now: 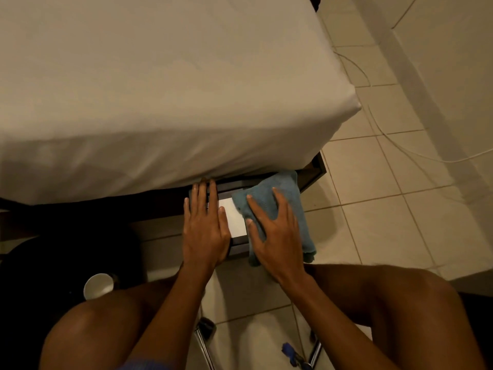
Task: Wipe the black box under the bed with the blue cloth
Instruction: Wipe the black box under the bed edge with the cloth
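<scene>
No legible text, brand, number or sign was visible in the head view. The white panel (234, 217) on top of the black box (238, 249) appeared only as a plain bright patch, too washed out to read.
</scene>
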Demonstrator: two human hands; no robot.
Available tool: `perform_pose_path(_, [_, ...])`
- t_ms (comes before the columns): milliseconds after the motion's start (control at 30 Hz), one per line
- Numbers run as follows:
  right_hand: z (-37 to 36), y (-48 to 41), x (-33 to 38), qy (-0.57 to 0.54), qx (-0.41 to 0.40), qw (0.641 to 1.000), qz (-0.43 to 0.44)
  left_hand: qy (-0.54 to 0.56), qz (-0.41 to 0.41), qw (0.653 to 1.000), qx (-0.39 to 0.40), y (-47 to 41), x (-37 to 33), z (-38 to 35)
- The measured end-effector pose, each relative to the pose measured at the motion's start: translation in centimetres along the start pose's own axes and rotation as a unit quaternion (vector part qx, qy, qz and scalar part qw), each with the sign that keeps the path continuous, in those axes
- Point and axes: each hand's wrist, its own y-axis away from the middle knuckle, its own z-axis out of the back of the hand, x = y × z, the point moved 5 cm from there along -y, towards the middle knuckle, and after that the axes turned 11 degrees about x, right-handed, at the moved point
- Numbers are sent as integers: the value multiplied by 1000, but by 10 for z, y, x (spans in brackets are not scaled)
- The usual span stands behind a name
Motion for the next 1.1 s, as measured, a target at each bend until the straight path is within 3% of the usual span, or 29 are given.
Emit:
perform_pose_path(300, [18,-35,1,73,-26,994,73,8,-3,1000,6,1,1,0])
perform_pose_path(633, [33,-20,-58,30,-46,994,-91,17,-7,1000,-4,1,0,0])
perform_pose_path(1100, [15,55,-45,-111,-58,984,-127,-51,4,999,11,-2,0,-2])
